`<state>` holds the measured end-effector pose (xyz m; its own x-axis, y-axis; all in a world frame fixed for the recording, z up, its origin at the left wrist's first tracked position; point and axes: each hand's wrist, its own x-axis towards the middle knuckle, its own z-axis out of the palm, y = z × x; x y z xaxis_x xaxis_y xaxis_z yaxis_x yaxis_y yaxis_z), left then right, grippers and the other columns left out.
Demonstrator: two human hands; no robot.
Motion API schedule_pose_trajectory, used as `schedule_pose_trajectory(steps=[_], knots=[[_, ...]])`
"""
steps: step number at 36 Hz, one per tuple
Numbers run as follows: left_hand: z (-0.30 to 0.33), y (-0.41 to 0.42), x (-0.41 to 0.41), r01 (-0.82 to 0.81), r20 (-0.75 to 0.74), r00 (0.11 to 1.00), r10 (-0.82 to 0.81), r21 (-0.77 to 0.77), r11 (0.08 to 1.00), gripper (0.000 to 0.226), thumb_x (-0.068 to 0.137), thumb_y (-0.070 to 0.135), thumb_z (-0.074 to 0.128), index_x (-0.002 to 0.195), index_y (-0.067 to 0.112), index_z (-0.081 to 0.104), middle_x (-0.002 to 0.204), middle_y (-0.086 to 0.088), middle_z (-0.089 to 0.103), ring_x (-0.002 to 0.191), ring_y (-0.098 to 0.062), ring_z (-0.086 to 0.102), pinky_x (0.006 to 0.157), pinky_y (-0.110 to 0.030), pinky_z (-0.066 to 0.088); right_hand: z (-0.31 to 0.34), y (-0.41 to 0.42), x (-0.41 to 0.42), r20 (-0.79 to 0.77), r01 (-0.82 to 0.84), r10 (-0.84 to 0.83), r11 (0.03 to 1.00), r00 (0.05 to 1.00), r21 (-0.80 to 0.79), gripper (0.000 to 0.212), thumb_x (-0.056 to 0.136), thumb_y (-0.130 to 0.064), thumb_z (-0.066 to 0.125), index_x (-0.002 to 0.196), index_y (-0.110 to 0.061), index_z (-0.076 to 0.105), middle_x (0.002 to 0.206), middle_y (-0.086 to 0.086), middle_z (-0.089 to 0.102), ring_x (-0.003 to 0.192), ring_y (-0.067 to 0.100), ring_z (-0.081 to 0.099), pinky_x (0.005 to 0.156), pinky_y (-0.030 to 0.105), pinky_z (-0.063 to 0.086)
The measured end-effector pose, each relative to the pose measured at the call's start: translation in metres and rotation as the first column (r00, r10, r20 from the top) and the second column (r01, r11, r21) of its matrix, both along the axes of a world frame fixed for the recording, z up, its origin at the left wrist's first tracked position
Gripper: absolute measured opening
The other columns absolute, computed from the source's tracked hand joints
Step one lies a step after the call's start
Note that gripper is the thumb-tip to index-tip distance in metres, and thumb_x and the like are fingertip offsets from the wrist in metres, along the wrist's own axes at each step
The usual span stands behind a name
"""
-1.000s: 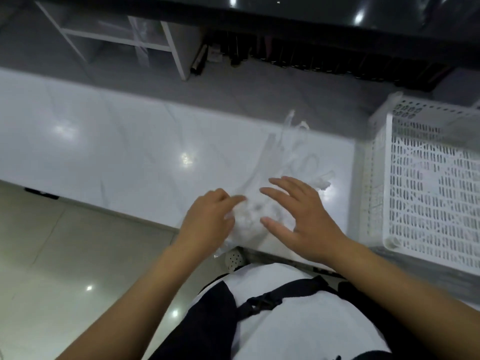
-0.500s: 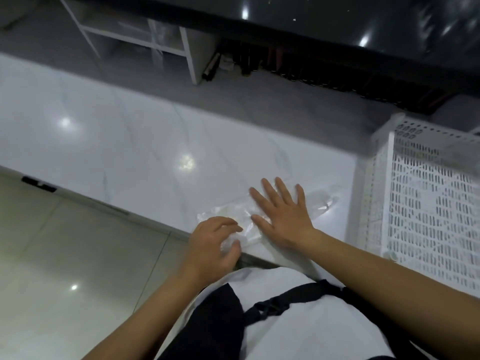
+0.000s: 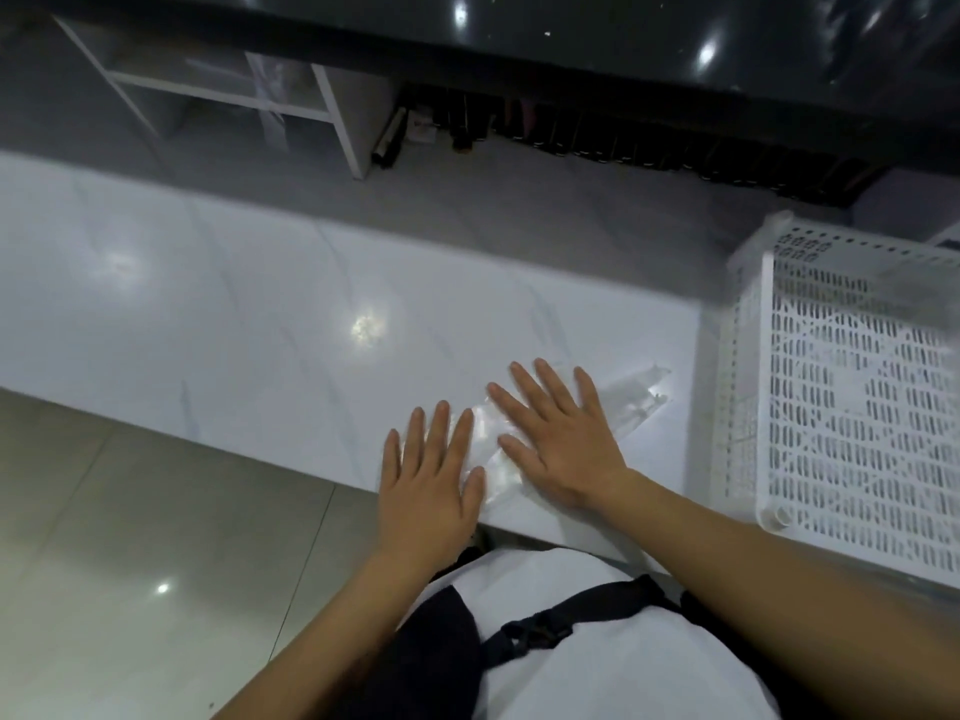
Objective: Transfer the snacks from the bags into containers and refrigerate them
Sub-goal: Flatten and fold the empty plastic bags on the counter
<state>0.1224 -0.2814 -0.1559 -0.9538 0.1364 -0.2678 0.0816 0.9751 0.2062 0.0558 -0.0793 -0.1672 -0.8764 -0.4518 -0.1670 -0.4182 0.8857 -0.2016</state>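
- Floor tiles (image 3: 104,537) fill the lower left of the frame: glossy, pale beige, with small light glints on them.
- Above them a white counter (image 3: 234,324) runs across the middle of the frame, polished stone with faint grey veins and a bright reflection near its centre.
- In the upper left I see a white open shelf unit (image 3: 291,106) with flat square-edged boards; what sits in its compartments is too blurred for me to tell.
- At lower centre my left hand (image 3: 428,485) lies flat at the counter's near edge, fingers straight and slightly spread, gripping nothing, its thumb side pressing on the near end of the bag.
- The clear plastic bag (image 3: 631,394) is flattened on the counter at centre right, thin, crinkled and shiny; its far end pokes out to the right of my hands. I cannot tell whether anything is in it.
- My right hand (image 3: 561,439) presses palm-down on the middle of the bag, fingers straight and fanned, gripping nothing.
- Along the top, a dark glossy surface (image 3: 623,33) overhangs a row of dark items I cannot identify.
- At the right edge stands a white plastic basket (image 3: 753,407), rigid, with slotted perforated walls, just beside the bag's far end. I see only a faint clear film inside it.
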Motion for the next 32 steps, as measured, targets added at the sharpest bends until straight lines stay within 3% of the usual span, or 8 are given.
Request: schedule_pose_trajectory(steps=[5,12,14,16,19,24,28,32], knots=[[-0.01,-0.024,0.017,0.021,-0.068,0.998,-0.017,0.056,0.998,0.061,0.106,0.05,0.019,0.162,0.027,0.015,0.17,-0.002,0.008,0.157,-0.024,0.003,0.125,-0.052,0.009,0.002,0.027,-0.011,0.001,0.093,-0.093,0.996,0.996,-0.018,0.056,0.104,-0.061,0.009,0.156,-0.048,-0.006,0.169,-0.009,-0.007,0.153,0.014,-0.018,0.123,0.053,-0.007],[-0.005,-0.043,0.025,0.04,-0.005,0.999,-0.04,0.07,0.997,0.066,0.104,0.06,0.013,0.162,0.03,0.011,0.17,0.001,0.002,0.157,-0.019,-0.005,0.125,-0.046,0.0,0.001,0.037,-0.016,-0.008,0.105,-0.105,0.994,0.994,-0.012,0.056,0.103,-0.061,0.011,0.156,-0.049,-0.003,0.169,-0.009,-0.005,0.153,0.013,-0.016,0.123,0.054,-0.006],[0.005,-0.042,0.02,-0.033,0.03,0.999,0.028,0.17,0.985,0.071,0.099,0.069,0.005,0.161,0.035,0.01,0.17,0.008,0.0,0.156,-0.012,-0.009,0.126,-0.04,-0.007,-0.001,0.037,-0.016,-0.017,0.106,-0.106,0.994,0.994,-0.011,0.056,0.104,-0.061,0.011,0.156,-0.049,-0.004,0.169,-0.009,-0.005,0.154,0.013,-0.016,0.123,0.055,-0.004],[0.018,-0.039,0.01,-0.167,0.06,0.986,0.156,0.286,0.944,0.074,0.096,0.071,0.01,0.158,0.033,0.025,0.167,0.006,0.022,0.155,-0.017,0.013,0.125,-0.039,0.008,-0.002,0.036,-0.016,-0.023,0.109,-0.109,0.994,0.994,-0.009,0.056,0.104,-0.061,0.01,0.156,-0.049,-0.004,0.169,-0.008,-0.005,0.154,0.013,-0.016,0.123,0.056,-0.003],[0.036,-0.035,-0.014,-0.301,0.101,0.953,0.285,0.255,0.919,0.065,0.096,0.057,0.047,0.153,0.03,0.034,0.144,0.0,0.05,0.13,-0.026,0.045,0.107,-0.042,0.034,-0.002,0.036,-0.016,-0.025,0.11,-0.11,0.994,0.994,-0.003,0.056,0.103,-0.061,0.01,0.157,-0.048,-0.003,0.169,-0.008,-0.004,0.154,0.014,-0.015,0.123,0.056,-0.003],[0.052,-0.037,-0.045,-0.345,0.244,0.912,0.328,0.026,0.938,0.031,0.081,0.049,0.07,0.101,0.027,0.063,0.09,0.01,0.063,0.096,-0.021,0.057,0.079,-0.034,0.034,-0.001,0.037,-0.016,-0.016,0.108,-0.108,0.994,0.994,0.009,0.057,0.103,-0.062,0.008,0.156,-0.048,-0.006,0.169,-0.008,-0.007,0.153,0.013,-0.018,0.122,0.055,-0.007],[0.059,-0.053,-0.04,-0.517,0.408,0.823,0.395,0.247,0.82,0.02,0.075,0.032,0.081,0.076,0.018,0.067,0.066,0.005,0.062,0.062,-0.015,0.056,0.059,-0.028,0.038,0.002,0.035,-0.016,0.005,0.11,-0.11,0.993,0.994,0.036,0.058,0.102,-0.063,0.004,0.156,-0.048,-0.009,0.169,-0.007,-0.011,0.153,0.015,-0.021,0.121,0.056,-0.01],[0.064,-0.062,-0.022,-0.703,0.514,0.706,0.487,0.423,0.572,0.02,0.081,0.013,0.081,0.094,0.017,0.068,0.08,-0.012,0.075,0.065,-0.019,0.06,0.06,-0.028,0.043,0.009,0.03,-0.012,-0.014,0.152,-0.152,0.988,0.988,0.027,0.058,0.103,-0.06,0.01,0.157,-0.047,-0.007,0.168,-0.005,-0.014,0.152,0.021,-0.022,0.119,0.06,-0.011]])
